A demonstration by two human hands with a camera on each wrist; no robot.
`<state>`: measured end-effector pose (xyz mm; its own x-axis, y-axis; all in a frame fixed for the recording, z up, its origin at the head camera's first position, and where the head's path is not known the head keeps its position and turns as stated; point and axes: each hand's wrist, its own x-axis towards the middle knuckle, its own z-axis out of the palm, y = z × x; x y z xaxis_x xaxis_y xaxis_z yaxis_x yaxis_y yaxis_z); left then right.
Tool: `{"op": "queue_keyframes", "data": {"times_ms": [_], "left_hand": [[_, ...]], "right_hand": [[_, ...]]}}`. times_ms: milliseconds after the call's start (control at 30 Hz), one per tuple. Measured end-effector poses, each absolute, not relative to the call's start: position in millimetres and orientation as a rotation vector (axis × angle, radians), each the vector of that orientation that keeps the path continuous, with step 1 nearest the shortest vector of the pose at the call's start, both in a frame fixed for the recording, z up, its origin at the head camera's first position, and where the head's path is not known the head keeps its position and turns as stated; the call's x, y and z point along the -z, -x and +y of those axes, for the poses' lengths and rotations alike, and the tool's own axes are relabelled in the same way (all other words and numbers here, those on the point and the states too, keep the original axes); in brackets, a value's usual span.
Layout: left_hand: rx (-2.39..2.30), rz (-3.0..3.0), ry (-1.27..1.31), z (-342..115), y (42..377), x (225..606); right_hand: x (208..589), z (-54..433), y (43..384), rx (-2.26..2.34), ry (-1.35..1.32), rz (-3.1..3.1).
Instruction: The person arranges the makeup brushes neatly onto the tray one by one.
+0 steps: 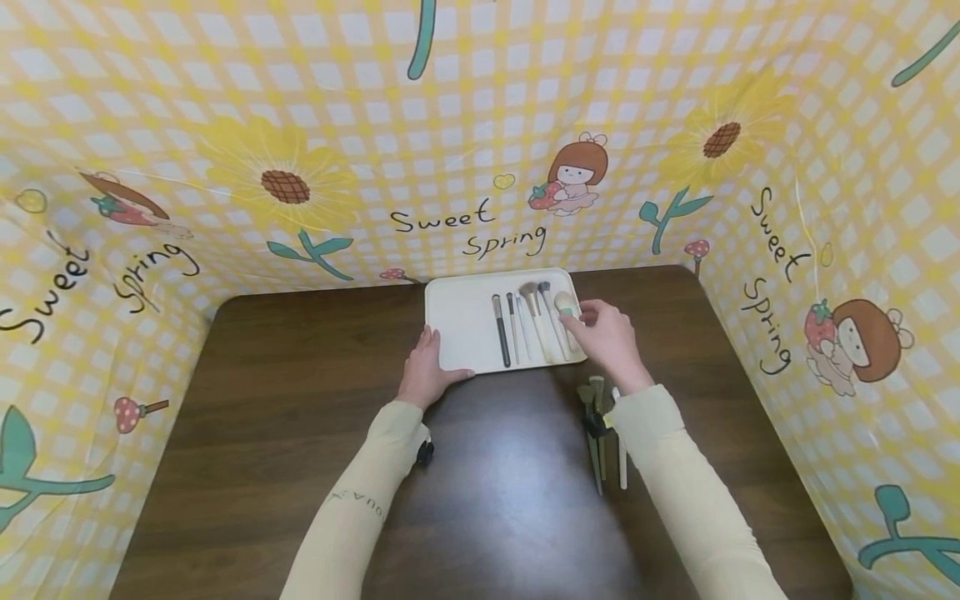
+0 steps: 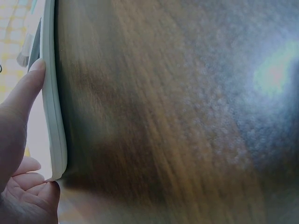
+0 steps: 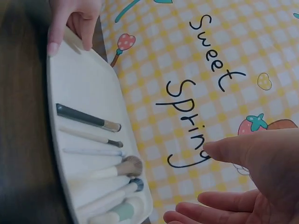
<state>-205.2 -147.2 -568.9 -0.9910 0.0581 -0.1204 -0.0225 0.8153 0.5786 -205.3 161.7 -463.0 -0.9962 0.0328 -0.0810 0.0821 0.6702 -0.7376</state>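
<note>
Left hand (image 1: 425,367): grips the tray (image 1: 465,317) at its near-left corner.
Right hand (image 1: 611,337): fingers loose, holding nothing, beside the tray's right edge.
Tray: one, on the table (image 1: 300,400).
Tray brushes (image 1: 502,333): six, side by side; lining them up seems the current step.
Loose brushes (image 1: 622,458): probably three, partly hidden by the right sleeve (image 1: 697,492); the next move likely calls for pinching one.

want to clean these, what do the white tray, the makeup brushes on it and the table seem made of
White tray: probably smooth plastic, judging by its even surface and rounded corners.
Makeup brushes: fine bristle tufts, natural or synthetic unclear; the smooth handles could be painted wood or plastic.
Table: brown wood grain with a glossy glare, so varnished wood or laminate.
</note>
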Motion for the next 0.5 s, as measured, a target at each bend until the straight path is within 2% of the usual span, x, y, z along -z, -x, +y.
{"op": "queue_keyframes", "data": {"times_ms": [500], "left_hand": [[-0.904,2.861,-0.029,-148,206,571]], "right_hand": [[479,190,160,1.114,-0.077,2.728]]}}
